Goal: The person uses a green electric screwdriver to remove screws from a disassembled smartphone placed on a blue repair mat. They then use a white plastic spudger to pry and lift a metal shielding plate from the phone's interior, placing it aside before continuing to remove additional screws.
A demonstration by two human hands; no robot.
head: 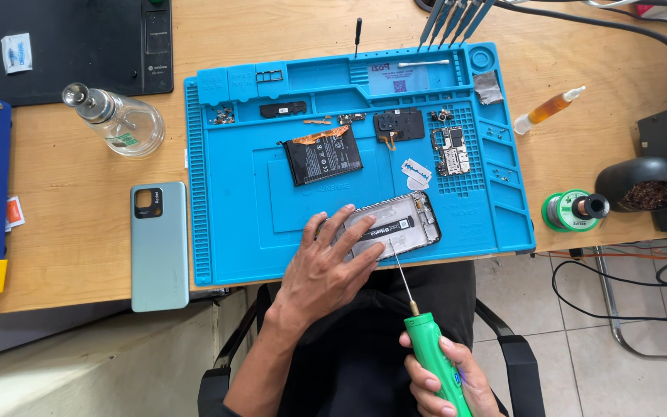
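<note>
Green plastic filled the right hand (449, 378), whose grip was closed round the handle of an electric screwdriver (435, 363), its thin bit reaching up to the opened phone frame (395, 225). The left hand (330, 262) lay flat on that frame, fingers spread wide, pinning it near the front edge of the blue silicone mat (233, 224) without closing on it. The frame looked light, thin and stiff, probably easy to flex or scratch, so holding it by its outer rim seemed safest.

Farther up the mat lay a black battery (323, 157) with an orange flex, a razor blade (416, 171) and a small circuit board (452, 150). On the wooden tabletop (71, 201) a pale back cover (159, 245) rested left of the mat, a glass dispenser bottle (117, 120) beyond it, and a solder spool (573, 210) well apart on the right.
</note>
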